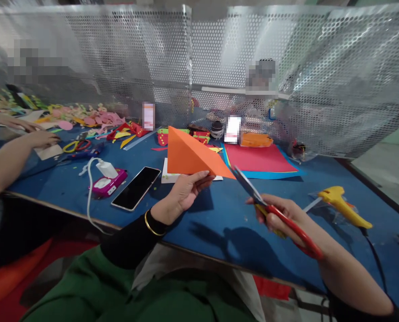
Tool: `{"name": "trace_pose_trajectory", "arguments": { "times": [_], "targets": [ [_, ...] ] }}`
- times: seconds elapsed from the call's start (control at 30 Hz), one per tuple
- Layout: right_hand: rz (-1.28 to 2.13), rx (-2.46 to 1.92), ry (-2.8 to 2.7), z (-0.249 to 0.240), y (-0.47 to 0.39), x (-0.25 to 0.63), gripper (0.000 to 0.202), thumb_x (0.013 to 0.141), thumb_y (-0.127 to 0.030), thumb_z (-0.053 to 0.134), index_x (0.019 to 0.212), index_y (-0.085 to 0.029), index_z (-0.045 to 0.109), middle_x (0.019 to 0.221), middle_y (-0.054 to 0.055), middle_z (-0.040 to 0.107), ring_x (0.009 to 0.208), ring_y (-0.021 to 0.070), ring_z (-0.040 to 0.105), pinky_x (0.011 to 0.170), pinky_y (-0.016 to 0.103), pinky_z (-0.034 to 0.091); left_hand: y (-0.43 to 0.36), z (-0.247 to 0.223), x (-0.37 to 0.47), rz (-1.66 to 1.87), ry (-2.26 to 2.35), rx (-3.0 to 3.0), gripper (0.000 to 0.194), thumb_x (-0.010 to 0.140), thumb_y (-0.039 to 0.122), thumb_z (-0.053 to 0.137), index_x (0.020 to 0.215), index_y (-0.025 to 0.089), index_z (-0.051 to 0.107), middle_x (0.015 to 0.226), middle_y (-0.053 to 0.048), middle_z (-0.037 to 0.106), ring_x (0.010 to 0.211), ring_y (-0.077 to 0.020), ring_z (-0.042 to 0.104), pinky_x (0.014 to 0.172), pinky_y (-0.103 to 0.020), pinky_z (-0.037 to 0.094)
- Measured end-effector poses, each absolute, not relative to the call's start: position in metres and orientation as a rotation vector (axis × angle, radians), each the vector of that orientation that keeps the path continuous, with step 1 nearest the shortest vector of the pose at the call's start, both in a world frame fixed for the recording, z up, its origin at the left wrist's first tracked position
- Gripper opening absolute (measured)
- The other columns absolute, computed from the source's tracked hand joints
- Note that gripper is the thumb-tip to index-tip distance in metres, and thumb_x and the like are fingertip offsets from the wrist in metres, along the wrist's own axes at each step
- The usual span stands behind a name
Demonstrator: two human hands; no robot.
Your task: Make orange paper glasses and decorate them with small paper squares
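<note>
A folded sheet of orange paper (189,154) is pinched by its lower edge in my left hand (187,190), held up above the blue table. Its pointed right end reaches toward a pair of scissors (295,230) with red and yellow handles. My right hand (279,214) grips these scissors by the handles, blades pointing up and to the left. The blade tips are close to the paper's point; whether they touch it I cannot tell. Behind the orange paper, a white sheet (167,176) lies on the table, partly hidden.
Right of my hands lies a yellow glue gun (345,205). Left are a black-screened phone (136,188) and a purple power strip (109,182) with a cable. Red and blue sheets (258,156) lie behind, before a perforated metal screen (233,49). Another person's hands (35,136) work at far left.
</note>
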State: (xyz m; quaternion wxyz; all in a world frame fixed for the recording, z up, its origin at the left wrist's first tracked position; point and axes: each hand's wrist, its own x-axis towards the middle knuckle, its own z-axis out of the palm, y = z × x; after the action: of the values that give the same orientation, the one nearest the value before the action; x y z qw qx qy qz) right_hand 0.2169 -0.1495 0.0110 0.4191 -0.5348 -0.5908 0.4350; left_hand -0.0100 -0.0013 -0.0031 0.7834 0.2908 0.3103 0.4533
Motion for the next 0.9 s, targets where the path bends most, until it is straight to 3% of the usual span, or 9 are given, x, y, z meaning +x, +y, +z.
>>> {"name": "trace_pose_trajectory", "arguments": {
  "times": [0.2, 0.37, 0.67, 0.9],
  "targets": [
    [1.202, -1.445, -1.54, 0.004, -0.154, 0.209, 0.061, 0.078, -0.073, 0.067, 0.103, -0.017, 0.071, 0.067, 0.001, 0.057, 0.048, 0.0083, 0.04, 0.043, 0.023, 0.029, -0.002, -0.007, -0.009, 0.993, 0.69, 0.587, 0.008, 0.073, 0.007, 0.078, 0.077, 0.012, 0.074, 0.078, -0.004, 0.077, 0.072, -0.0137, 0.073, 0.072, -0.024, 0.058],
    [1.173, -1.51, -1.476, 0.001, -0.147, 0.197, 0.065, 0.08, -0.073, 0.066, 0.109, -0.016, 0.069, 0.066, 0.0, 0.055, 0.05, 0.0085, 0.041, 0.047, 0.023, 0.032, -0.006, -0.008, -0.01, 0.968, 0.729, 0.588, 0.011, 0.07, 0.008, 0.082, 0.075, 0.012, 0.073, 0.077, -0.004, 0.076, 0.069, -0.0124, 0.072, 0.057, -0.018, 0.051],
    [1.175, -1.452, -1.569, -0.022, -0.132, 0.202, 0.064, 0.081, -0.072, 0.065, 0.114, -0.016, 0.068, 0.065, -0.001, 0.053, 0.046, 0.0086, 0.041, 0.041, 0.022, 0.032, -0.009, -0.013, -0.008, 0.963, 0.706, 0.597, 0.009, 0.074, 0.006, 0.078, 0.08, 0.012, 0.075, 0.079, -0.005, 0.077, 0.07, -0.014, 0.072, 0.065, -0.022, 0.056],
    [1.089, -1.486, -1.642, -0.016, -0.13, 0.195, 0.058, 0.083, -0.071, 0.063, 0.107, -0.018, 0.065, 0.066, -0.002, 0.05, 0.048, 0.0089, 0.039, 0.042, 0.023, 0.03, -0.01, -0.017, -0.005, 0.951, 0.694, 0.605, 0.007, 0.075, 0.006, 0.077, 0.079, 0.012, 0.076, 0.077, -0.006, 0.077, 0.07, -0.0145, 0.072, 0.066, -0.023, 0.058]
  ]
}}
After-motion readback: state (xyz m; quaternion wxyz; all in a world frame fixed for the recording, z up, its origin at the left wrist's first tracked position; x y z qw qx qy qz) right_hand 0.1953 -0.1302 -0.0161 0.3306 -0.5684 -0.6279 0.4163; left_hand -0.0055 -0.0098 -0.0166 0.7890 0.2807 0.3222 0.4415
